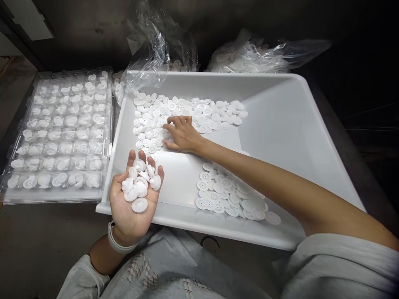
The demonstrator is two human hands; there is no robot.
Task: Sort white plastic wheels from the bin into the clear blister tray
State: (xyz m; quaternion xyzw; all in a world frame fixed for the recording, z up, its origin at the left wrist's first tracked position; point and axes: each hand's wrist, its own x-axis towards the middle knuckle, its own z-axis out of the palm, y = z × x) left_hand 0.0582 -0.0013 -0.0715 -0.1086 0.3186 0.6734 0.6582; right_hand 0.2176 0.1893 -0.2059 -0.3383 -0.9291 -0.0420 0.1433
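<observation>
My left hand (pixel 134 207) is palm up and cupped at the near left corner of the white tray (pixel 271 112). On its palm and fingers rests a small heap of white plastic wheel-like parts (pixel 139 187), some with short hubs. My right hand (pixel 183 135) reaches over a larger pile of the same kind of parts (pixel 215 110) at the tray's far left. Its fingers are bent and apart, with the tips down among the parts; nothing shows held in it. A second pile of flatter white discs (pixel 218 195) lies under my right forearm, partly hidden by it.
Left of the white tray stands a stack of clear compartment trays (pixel 62 133), its cells filled with white parts. Behind are a clear plastic bag (pixel 152 50) draped over the rim and another bag (pixel 252 58) filled with pale parts.
</observation>
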